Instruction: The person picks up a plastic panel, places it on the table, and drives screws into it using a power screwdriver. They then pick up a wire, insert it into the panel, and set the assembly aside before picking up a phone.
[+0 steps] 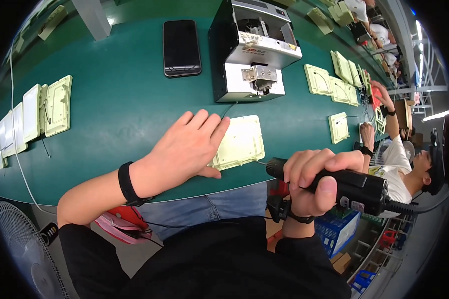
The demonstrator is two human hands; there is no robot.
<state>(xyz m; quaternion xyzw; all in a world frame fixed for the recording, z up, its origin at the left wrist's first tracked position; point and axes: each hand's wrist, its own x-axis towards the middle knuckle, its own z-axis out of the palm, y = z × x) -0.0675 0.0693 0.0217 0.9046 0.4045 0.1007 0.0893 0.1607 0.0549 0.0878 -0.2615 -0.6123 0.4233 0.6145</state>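
Observation:
My right hand (312, 177) is wrapped around a black corded electric screwdriver (351, 187), held level above the table's front edge. Its thin bit points left and reaches the near right edge of a pale yellow plastic panel (242, 142); whether it touches a screw is too small to tell. Over the panel's left side lies my left hand (189, 142), gripping it with the index finger on top and the thumb at the near edge. The palm hides that side of the panel. A thin dark wire runs out past my left fingertips toward the machine.
Beyond the panel stands a black and silver machine (254, 55), beside a black phone (182, 48). Stacked panels (59, 107) lie at the left, and more panels (329, 82) at the right. A co-worker (399, 164) reaches over the table there. A fan (25, 249) stands lower left.

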